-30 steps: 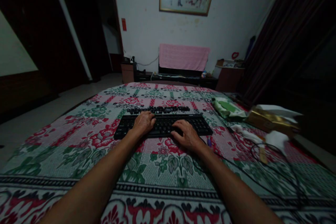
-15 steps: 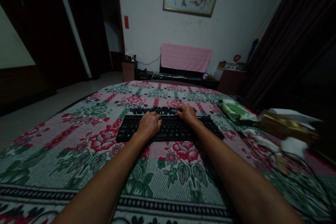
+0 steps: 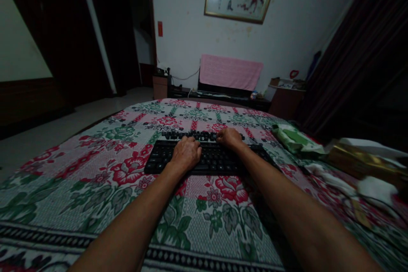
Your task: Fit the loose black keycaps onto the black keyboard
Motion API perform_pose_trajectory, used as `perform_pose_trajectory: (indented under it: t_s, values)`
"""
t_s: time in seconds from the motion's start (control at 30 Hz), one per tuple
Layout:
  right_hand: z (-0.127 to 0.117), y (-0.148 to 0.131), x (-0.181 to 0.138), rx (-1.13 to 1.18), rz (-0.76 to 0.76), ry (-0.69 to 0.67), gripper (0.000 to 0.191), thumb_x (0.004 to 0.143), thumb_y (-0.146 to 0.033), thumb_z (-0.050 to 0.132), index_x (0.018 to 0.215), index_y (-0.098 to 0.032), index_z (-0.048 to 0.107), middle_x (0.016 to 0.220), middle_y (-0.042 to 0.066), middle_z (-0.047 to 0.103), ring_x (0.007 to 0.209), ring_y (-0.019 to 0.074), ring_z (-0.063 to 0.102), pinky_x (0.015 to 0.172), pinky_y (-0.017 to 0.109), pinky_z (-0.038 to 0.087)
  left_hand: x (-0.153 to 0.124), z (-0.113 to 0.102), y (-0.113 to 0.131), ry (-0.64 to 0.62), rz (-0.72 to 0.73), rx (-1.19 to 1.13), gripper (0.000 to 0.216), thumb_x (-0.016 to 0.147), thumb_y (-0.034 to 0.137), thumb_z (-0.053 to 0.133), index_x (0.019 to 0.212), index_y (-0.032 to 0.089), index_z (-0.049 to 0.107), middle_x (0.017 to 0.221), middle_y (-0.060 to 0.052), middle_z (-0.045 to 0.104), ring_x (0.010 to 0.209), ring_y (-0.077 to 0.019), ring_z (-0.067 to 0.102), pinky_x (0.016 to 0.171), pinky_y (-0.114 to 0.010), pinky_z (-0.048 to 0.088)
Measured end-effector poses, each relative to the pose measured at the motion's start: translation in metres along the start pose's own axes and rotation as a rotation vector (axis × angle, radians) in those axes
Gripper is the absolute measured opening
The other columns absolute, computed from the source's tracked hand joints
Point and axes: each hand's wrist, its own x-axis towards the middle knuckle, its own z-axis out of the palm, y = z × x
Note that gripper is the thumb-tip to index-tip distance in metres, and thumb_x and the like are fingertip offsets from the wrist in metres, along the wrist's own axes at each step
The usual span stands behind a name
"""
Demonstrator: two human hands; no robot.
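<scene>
A black keyboard [image 3: 159, 158] lies on a floral cloth, its long side towards me. Behind its far edge runs a row of small loose black pieces that look like keycaps [image 3: 191, 135]. My left hand [image 3: 187, 153] rests over the keyboard's left-middle part, palm down, its fingers stretched forward to the far edge. Over the far edge, right of the middle, my right hand [image 3: 230, 139] has its fingers curled together at the row of pieces. Its fingertips are partly hidden, and what they pinch cannot be made out.
The floral cloth [image 3: 127, 204] covers the wide surface. On the right lie a green and white packet [image 3: 296, 138], a gold box [image 3: 363, 161], crumpled white tissue [image 3: 376, 189] and a dark cable [image 3: 349, 208]. A pink towel [image 3: 231, 72] hangs over something by the far wall.
The view has shifted slightly, so most things appear further right. Both hands keep nearly the same places at the keyboard; the right fingers stay curled at the row of pieces.
</scene>
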Motion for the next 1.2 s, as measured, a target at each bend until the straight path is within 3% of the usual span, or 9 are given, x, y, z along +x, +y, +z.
perform_pose_trajectory:
  t_s: [0.37,0.6,0.8,1.0,1.2]
  values:
    - [0.0,0.003,-0.005,0.053,-0.065,0.098,0.015,0.064,-0.026,0.056,0.073,-0.025,0.069,0.071,0.003,0.067,0.068,0.0144,0.059,0.06,0.021,0.042,0.0,-0.003,0.001,-0.025,-0.022,-0.043,0.031,0.08,0.033,0.036,0.084,0.018,0.062,0.088,-0.008,0.056,0.087,-0.0203,0.045,0.079,-0.032,0.037]
    - [-0.014,0.016,-0.038,0.3,-0.318,0.263,0.02,0.074,-0.027,0.048,0.084,-0.021,0.064,0.085,0.001,0.066,0.079,0.0137,0.058,0.074,0.024,0.041,0.002,-0.004,0.001,-0.032,-0.027,-0.054,0.03,0.079,0.033,0.038,0.092,0.019,0.061,0.092,-0.007,0.057,0.088,-0.0199,0.047,0.08,-0.032,0.038]
    - [-0.023,0.026,-0.069,0.5,-0.336,0.216,0.019,0.073,-0.027,0.049,0.083,-0.018,0.062,0.081,0.002,0.065,0.075,0.0135,0.058,0.07,0.025,0.042,0.007,-0.014,0.014,-0.033,0.014,-0.249,0.031,0.077,0.032,0.042,0.103,0.022,0.058,0.102,-0.003,0.058,0.095,-0.0171,0.051,0.085,-0.027,0.038]
    - [-0.023,0.034,-0.071,0.659,-0.234,0.183,0.017,0.07,-0.027,0.051,0.078,-0.016,0.061,0.073,0.001,0.064,0.066,0.0122,0.057,0.062,0.023,0.044,0.024,-0.014,0.028,-0.085,0.01,-0.456,0.032,0.073,0.031,0.049,0.102,0.021,0.06,0.101,-0.001,0.062,0.094,-0.0159,0.055,0.085,-0.025,0.039]
    - [-0.014,0.023,-0.071,0.755,-0.371,0.119,0.016,0.068,-0.021,0.053,0.081,-0.017,0.059,0.077,0.001,0.064,0.071,0.0117,0.058,0.065,0.022,0.045,0.028,-0.002,0.031,-0.149,0.022,-0.667,0.031,0.071,0.032,0.05,0.097,0.02,0.062,0.095,0.001,0.065,0.087,-0.0143,0.058,0.078,-0.022,0.043]
